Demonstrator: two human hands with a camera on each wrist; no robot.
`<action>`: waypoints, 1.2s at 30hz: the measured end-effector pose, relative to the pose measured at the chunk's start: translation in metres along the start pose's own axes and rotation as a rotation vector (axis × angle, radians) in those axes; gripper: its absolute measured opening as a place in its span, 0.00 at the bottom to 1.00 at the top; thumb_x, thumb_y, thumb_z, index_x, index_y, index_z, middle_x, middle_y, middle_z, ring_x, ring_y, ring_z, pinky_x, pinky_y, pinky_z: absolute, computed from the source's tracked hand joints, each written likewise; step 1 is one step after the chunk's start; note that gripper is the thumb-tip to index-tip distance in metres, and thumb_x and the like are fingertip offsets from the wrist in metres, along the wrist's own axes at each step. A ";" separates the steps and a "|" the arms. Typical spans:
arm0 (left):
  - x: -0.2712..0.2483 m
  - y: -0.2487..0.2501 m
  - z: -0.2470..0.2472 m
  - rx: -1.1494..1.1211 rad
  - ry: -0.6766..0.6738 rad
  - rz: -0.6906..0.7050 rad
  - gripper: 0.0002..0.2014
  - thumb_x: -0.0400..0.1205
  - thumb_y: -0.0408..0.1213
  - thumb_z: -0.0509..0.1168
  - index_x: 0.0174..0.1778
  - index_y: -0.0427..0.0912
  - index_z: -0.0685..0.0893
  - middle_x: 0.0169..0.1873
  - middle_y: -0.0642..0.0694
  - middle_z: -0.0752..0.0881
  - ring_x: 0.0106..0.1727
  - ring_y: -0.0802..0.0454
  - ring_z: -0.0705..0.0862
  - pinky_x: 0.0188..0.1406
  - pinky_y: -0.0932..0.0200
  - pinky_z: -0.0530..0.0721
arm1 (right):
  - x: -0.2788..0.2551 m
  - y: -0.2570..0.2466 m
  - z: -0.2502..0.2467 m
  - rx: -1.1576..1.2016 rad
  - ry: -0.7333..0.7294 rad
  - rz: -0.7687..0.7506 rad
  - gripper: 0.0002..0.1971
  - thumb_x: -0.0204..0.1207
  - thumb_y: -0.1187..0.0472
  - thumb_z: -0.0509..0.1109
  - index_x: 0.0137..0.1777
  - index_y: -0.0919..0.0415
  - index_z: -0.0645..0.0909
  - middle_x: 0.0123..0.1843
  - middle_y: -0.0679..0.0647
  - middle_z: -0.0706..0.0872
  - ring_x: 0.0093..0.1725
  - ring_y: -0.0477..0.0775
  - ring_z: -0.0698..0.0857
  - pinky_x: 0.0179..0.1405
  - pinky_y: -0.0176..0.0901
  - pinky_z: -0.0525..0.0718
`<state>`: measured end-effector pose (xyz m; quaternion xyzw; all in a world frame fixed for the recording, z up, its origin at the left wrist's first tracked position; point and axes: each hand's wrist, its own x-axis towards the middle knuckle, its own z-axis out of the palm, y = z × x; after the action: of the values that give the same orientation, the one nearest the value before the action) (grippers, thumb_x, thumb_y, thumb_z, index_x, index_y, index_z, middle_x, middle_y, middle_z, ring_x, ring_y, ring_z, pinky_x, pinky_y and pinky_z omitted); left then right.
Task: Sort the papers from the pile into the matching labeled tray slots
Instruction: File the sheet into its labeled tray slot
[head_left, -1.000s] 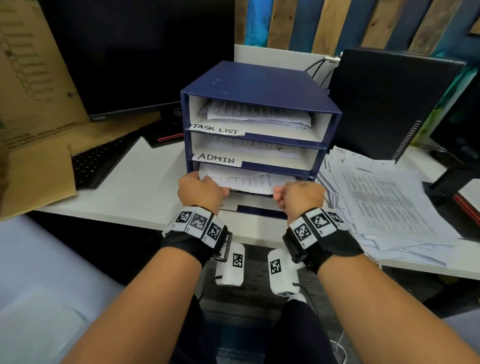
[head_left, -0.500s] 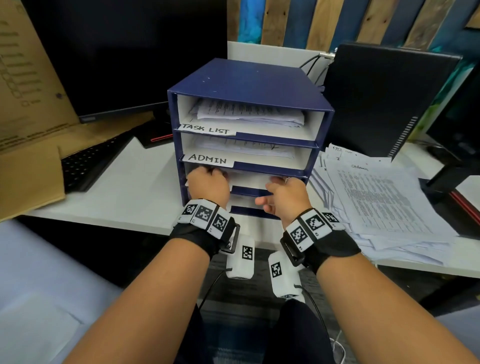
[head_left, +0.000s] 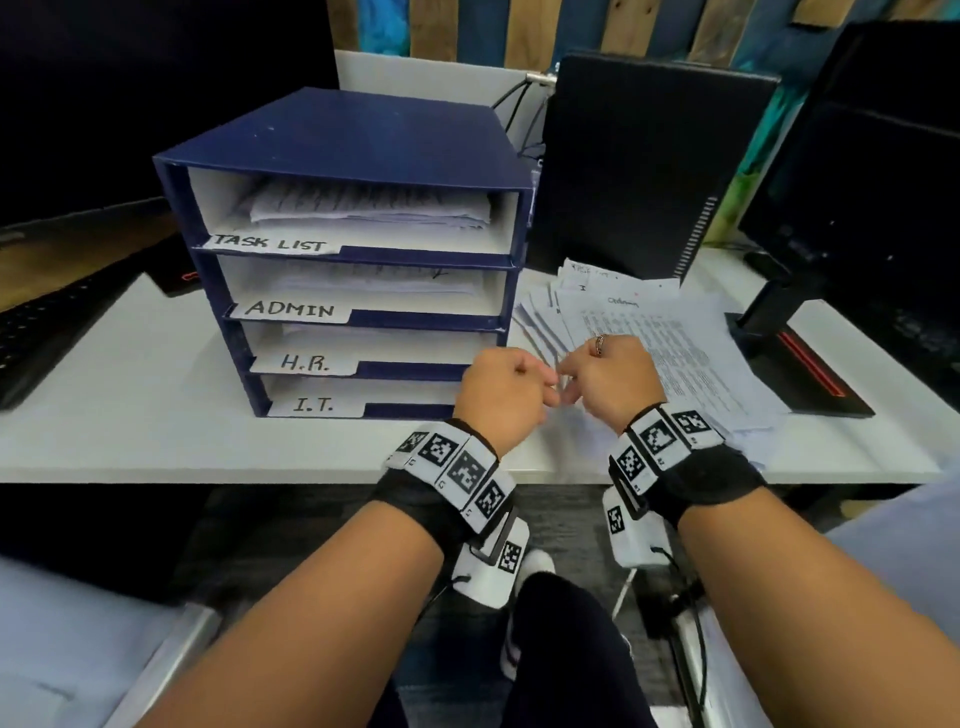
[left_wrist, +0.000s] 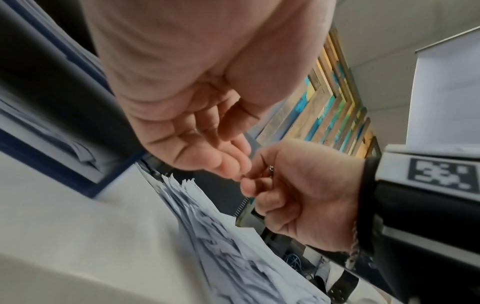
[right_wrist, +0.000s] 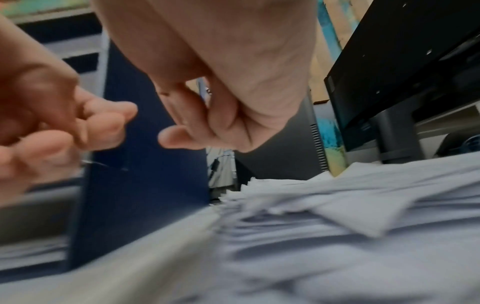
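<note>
At the far left of the white desk (head_left: 130, 415) a dark keyboard (head_left: 47, 332) is seen, well apart from the work. Next stands the blue tray unit (head_left: 363, 140), its four slots labelled TASK LIST (head_left: 270, 243), ADMIN (head_left: 290, 309), H.R. (head_left: 305, 362) and I.T. (head_left: 313, 405) from top to bottom. Sheets are visible in the upper two slots and a little paper in the third; what lies in the lowest slot cannot be made out.

A second ago a sheet was being pushed by both hands into the H.R. slot; half a second ago the hands were still at that slot's mouth. Now both have been drawn back and carried rightward, and no sheet protrudes from the slot, so that paper is judged to be filed.

The left hand (head_left: 501, 397) is held just in front of the unit's lower right corner, its fingers (left_wrist: 228, 162) loosely curled and nothing gripped. Just beside it, almost touching, the right hand (head_left: 610, 379) is held above the near edge of the paper pile (head_left: 675, 332), its fingers bent and slightly parted, with no sheet clamped between them as far as the blurred right wrist view allows.

The pile, spread loosely to the right of the trays, is still thick, so much sorting is judged to remain. The next sheet is likely to be lifted from the top, and its heading read before a slot is chosen. Beyond the pile a monitor stand (head_left: 779, 332) is seen.
</note>
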<state>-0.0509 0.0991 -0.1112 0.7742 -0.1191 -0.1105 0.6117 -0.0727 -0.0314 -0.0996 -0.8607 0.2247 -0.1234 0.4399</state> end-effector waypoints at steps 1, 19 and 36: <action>0.004 0.000 0.008 0.008 -0.025 -0.006 0.14 0.84 0.30 0.56 0.39 0.44 0.86 0.35 0.46 0.91 0.28 0.56 0.83 0.25 0.67 0.77 | 0.006 0.008 -0.008 -0.078 0.047 0.008 0.10 0.79 0.61 0.65 0.42 0.63 0.87 0.33 0.55 0.91 0.32 0.51 0.86 0.34 0.44 0.81; 0.087 0.017 0.100 0.443 -0.236 -0.128 0.10 0.85 0.38 0.61 0.40 0.39 0.73 0.45 0.42 0.81 0.54 0.41 0.82 0.47 0.57 0.76 | 0.038 0.081 -0.073 -0.848 -0.170 0.027 0.24 0.81 0.39 0.65 0.68 0.54 0.83 0.51 0.54 0.89 0.48 0.56 0.87 0.45 0.41 0.82; 0.124 0.010 0.109 0.583 -0.174 -0.213 0.17 0.86 0.33 0.59 0.69 0.30 0.80 0.66 0.33 0.82 0.68 0.38 0.81 0.61 0.53 0.79 | 0.059 0.074 -0.087 -0.940 -0.331 -0.015 0.33 0.72 0.33 0.73 0.72 0.51 0.81 0.67 0.51 0.85 0.64 0.54 0.84 0.58 0.42 0.81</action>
<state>0.0313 -0.0430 -0.1289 0.9126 -0.1160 -0.2010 0.3365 -0.0777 -0.1600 -0.1081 -0.9755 0.1770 0.1264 0.0333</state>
